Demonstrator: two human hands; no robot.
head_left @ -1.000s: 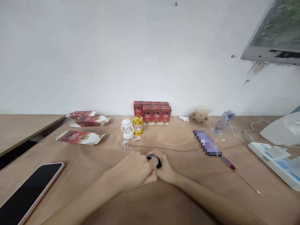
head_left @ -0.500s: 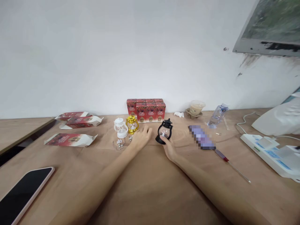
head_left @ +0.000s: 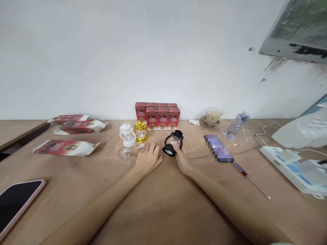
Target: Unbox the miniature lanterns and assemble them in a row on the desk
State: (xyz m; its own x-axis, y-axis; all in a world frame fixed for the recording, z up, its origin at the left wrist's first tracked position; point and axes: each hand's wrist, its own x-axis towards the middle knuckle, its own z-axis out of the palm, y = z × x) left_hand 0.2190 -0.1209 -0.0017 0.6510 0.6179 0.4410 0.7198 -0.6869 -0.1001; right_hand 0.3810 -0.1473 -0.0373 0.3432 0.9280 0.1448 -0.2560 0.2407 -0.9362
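Note:
My right hand [head_left: 183,161] grips a small black lantern [head_left: 174,142] with a clear globe, thumb against the globe. The lantern tilts, so its round base shows a pale underside. My left hand [head_left: 147,159] is low over the table, fingers bent and drawn together; a faint thin line shows by its fingertips, too fine to name. Just left of that hand lie small metal and white parts [head_left: 140,147] and more loose pieces with bent wires [head_left: 125,153]. Behind them a white lantern [head_left: 127,136] and a gold lantern [head_left: 141,132] stand upright.
Red printed boxes [head_left: 162,118] are stacked by the wall. Flattened red cartons [head_left: 67,147] lie at left, above a phone [head_left: 20,200]. To the right are a cup [head_left: 214,115], a bottle [head_left: 238,123], a pixelated phone-like item [head_left: 219,148], a screwdriver [head_left: 251,180] and a power strip [head_left: 293,172].
My left hand has pulled back and left, towards the small parts, its fingers bending. My right hand has tipped the black lantern so its base turns towards me. The view has shifted slightly.

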